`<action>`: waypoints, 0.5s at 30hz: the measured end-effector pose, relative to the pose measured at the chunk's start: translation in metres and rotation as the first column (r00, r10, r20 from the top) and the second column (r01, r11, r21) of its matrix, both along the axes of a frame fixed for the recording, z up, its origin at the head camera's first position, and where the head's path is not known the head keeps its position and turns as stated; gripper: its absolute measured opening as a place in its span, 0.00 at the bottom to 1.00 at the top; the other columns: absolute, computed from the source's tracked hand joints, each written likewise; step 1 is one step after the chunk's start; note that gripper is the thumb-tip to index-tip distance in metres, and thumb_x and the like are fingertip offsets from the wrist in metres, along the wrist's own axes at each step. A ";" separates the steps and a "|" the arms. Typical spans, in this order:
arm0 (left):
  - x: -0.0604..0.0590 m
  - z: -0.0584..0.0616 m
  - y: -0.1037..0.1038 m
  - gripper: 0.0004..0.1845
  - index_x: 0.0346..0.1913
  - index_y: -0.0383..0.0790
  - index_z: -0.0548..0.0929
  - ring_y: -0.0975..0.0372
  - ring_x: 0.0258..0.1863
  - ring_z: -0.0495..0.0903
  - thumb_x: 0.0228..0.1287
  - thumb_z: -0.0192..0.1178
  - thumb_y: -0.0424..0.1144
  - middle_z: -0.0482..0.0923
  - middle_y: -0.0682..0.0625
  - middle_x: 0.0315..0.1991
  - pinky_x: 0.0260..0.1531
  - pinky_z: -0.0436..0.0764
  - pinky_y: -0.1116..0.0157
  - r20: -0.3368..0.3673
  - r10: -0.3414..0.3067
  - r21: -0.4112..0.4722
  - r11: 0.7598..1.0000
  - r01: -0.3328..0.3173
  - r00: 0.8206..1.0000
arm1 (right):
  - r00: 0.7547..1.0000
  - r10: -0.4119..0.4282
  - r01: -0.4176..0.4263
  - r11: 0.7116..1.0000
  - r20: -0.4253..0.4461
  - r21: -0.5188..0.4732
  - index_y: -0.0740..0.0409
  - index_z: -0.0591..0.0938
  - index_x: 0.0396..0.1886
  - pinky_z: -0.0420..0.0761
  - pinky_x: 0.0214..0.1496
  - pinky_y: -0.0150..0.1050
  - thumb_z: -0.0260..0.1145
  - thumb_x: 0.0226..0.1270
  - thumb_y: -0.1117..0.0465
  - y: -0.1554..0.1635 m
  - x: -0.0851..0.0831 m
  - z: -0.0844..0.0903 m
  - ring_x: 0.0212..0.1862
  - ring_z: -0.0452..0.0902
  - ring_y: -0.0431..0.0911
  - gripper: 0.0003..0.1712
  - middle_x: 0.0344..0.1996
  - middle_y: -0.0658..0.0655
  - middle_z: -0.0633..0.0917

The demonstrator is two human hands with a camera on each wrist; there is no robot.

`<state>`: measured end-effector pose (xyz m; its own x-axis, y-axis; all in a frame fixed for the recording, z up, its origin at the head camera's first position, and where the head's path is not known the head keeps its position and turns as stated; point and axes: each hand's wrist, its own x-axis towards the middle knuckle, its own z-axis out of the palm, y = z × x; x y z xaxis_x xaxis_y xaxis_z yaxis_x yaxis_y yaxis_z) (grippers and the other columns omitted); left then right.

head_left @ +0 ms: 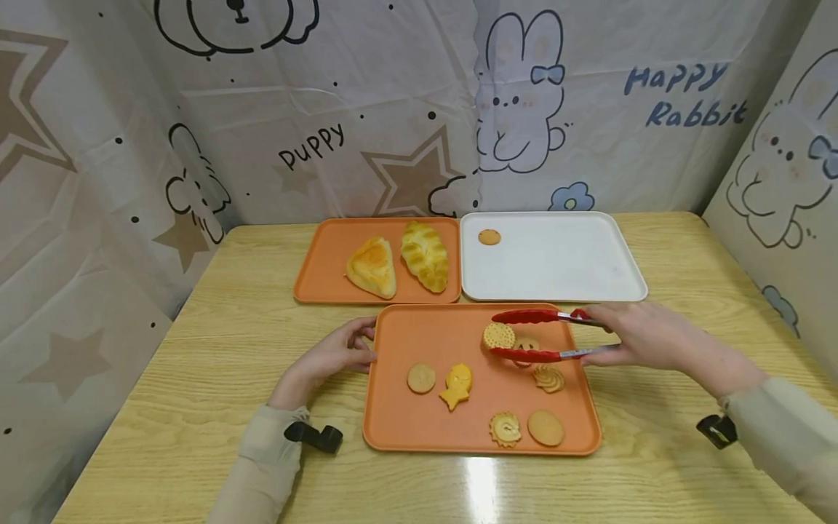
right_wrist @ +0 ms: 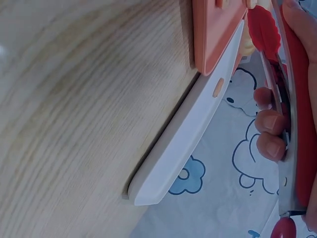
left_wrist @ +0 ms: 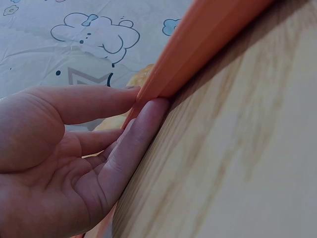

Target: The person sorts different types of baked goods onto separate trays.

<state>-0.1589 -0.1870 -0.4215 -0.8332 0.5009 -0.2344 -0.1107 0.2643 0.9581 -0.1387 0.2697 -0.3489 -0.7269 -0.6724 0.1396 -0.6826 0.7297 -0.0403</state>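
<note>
**Round biscuit taken up with the tongs**

A pair of red-tipped metal tongs point(head_left: 546, 335) is held in the right hand point(head_left: 644, 336), whose fingers are curled round the steel handles. The tips are spread above and below a round, waffle-patterned yellow biscuit point(head_left: 499, 335), which lies in the upper middle of the near orange plastic tray point(head_left: 393, 378); whether the tips already press on the biscuit cannot be told. Just behind the lower tip a smiling round biscuit point(head_left: 526, 345) is partly hidden.

The left hand point(head_left: 337, 354) is laid against the left edge of the near tray, the straight fingers point(left_wrist: 143, 126) touching its rim and the thumb above it; nothing is clasped.

The squeeze is best applied gently and evenly, so that the biscuit is gripped across its widest part and not cracked or flicked sideways. The lower tip should be kept clear of the smiling biscuit, lest it be dragged along. The tray should be kept steadied while the biscuit is raised level.

Behind the near tray a white rectangular plastic tray point(head_left: 563, 276), carrying one small round brown biscuit point(head_left: 489, 236), is seen, and beside it a second orange tray point(head_left: 321, 273) with two golden bread rolls point(head_left: 399, 262).
</note>
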 end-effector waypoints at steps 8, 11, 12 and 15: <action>-0.001 -0.001 0.000 0.36 0.69 0.32 0.52 0.61 0.36 0.73 0.59 0.55 0.27 0.61 0.37 0.50 0.36 0.82 0.60 0.002 0.004 -0.007 1.000 -0.004 1.000 | 0.999 -0.019 0.019 1.000 -0.029 -0.009 0.59 0.76 0.43 0.77 0.24 0.37 0.70 0.44 0.38 0.003 -0.019 -0.003 0.20 0.69 0.36 0.35 0.31 0.53 0.82; -0.001 -0.002 -0.001 0.36 0.69 0.32 0.51 0.60 0.36 0.73 0.59 0.55 0.28 0.61 0.37 0.51 0.36 0.82 0.60 0.004 0.005 -0.012 1.000 -0.005 1.000 | 0.999 -0.040 0.040 0.999 -0.010 0.011 0.59 0.75 0.43 0.76 0.23 0.38 0.69 0.45 0.38 0.004 -0.026 -0.003 0.20 0.68 0.37 0.34 0.31 0.55 0.82; -0.001 -0.002 -0.001 0.36 0.69 0.32 0.51 0.60 0.36 0.73 0.59 0.55 0.28 0.61 0.37 0.51 0.37 0.82 0.59 0.006 0.006 -0.014 1.000 -0.006 1.000 | 0.999 -0.046 0.046 0.999 -0.007 0.017 0.59 0.75 0.43 0.76 0.23 0.38 0.69 0.46 0.38 0.005 -0.028 -0.003 0.20 0.68 0.37 0.34 0.31 0.55 0.82; -0.001 -0.001 -0.001 0.36 0.69 0.32 0.51 0.60 0.36 0.73 0.59 0.55 0.27 0.61 0.37 0.51 0.36 0.82 0.59 0.005 0.006 -0.013 1.000 -0.006 1.000 | 0.998 -0.070 0.070 0.997 0.007 0.035 0.59 0.74 0.43 0.77 0.24 0.39 0.68 0.47 0.37 0.005 -0.034 -0.004 0.21 0.70 0.39 0.34 0.31 0.56 0.82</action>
